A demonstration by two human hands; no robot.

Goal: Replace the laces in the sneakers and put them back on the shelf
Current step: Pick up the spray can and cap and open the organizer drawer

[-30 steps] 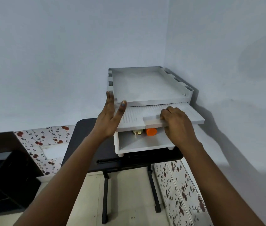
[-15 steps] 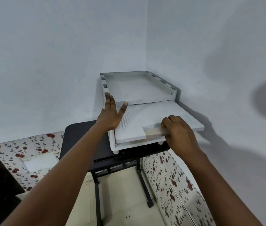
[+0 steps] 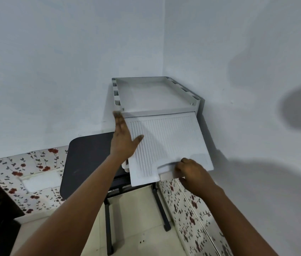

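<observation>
Shelf unit [image 3: 157,97] sits on the table [image 3: 87,159], at its far right corner, backed into the wall corner. Ribbed panel [image 3: 166,145] lies under the shelf unit's top tray, projecting past the table's near edge. Left hand [image 3: 124,141] on panel's left edge; right hand [image 3: 192,172] at its near edge.

White ribbed panel [image 3: 166,143], black table [image 3: 87,163], red-flowered tiles [image 3: 22,169].

Black table [image 3: 83,163], perhaps floral tiles [image 3: 16,174]
</observation>
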